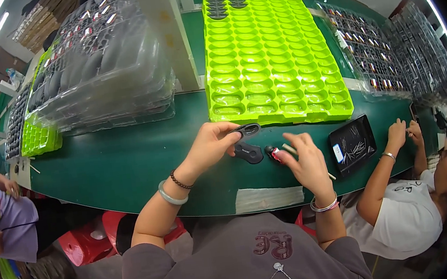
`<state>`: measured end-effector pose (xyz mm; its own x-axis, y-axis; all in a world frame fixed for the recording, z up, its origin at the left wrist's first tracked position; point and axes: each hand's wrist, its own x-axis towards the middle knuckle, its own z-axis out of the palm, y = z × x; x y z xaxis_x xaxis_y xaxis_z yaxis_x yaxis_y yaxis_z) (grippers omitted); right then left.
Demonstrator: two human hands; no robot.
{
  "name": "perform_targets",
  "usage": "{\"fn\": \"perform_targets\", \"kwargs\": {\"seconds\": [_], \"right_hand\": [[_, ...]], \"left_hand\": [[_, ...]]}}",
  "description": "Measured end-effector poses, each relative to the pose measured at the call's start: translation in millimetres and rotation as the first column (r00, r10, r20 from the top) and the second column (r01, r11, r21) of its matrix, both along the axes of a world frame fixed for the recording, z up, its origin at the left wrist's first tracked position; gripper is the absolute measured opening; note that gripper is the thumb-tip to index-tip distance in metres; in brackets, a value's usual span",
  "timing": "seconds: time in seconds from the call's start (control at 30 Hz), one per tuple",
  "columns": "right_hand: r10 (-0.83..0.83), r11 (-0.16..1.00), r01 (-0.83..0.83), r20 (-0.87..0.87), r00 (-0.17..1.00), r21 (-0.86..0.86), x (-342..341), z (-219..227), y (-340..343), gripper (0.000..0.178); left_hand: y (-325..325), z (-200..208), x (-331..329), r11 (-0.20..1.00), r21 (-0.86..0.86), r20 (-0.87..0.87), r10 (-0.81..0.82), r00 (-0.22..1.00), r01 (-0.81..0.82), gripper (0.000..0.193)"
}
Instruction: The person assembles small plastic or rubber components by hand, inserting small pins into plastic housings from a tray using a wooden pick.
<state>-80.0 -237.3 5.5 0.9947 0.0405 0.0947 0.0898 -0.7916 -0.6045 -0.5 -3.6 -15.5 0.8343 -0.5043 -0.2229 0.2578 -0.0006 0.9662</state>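
Beside a white-labelled tray (356, 163), the right hand (310, 164) holds a stick (289, 148), the left hand (210, 145) a black shell (249, 130).

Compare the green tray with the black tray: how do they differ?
The green tray is far larger than the black tray. The green tray has rows of oval pockets; the black tray is one open space holding loose thin pieces. Both rest on the green table.
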Motion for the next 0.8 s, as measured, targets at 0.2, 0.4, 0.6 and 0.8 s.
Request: {"fn": "perform_targets", "kwargs": {"seconds": [0.2, 0.4, 0.6, 0.8], "right_hand": [[-0.117, 0.993, 0.113, 0.101, 0.988, 0.047, 7.3, -12.4, -7.4, 0.021], [-0.058, 0.977, 0.124, 0.343, 0.937, -0.173, 7.2, -20.4, -7.0, 0.029], [0.042, 0.826, 0.050, -0.150, 0.988, 0.562, -8.1, -4.1, 17.4, 0.017], [0.023, 0.743, 0.139, -0.232, 0.973, 0.655, -5.9, -5.9, 17.4, 0.012]], "left_hand": [[-7.9, 5.2, -8.4, 0.999, 0.021, -0.107, -0.040, 0.993, 0.043, 0.025], [-13.3, 4.6, -10.1, 0.991, 0.069, -0.150, -0.106, 0.983, 0.117, 0.023], [-18.5, 6.6, -21.6, 0.975, 0.024, -0.154, -0.213, 0.965, 0.219, 0.022], [-12.1, 6.6, -12.4, 0.971, -0.150, -0.388, -0.233, 0.892, 0.188, 0.047]]}}
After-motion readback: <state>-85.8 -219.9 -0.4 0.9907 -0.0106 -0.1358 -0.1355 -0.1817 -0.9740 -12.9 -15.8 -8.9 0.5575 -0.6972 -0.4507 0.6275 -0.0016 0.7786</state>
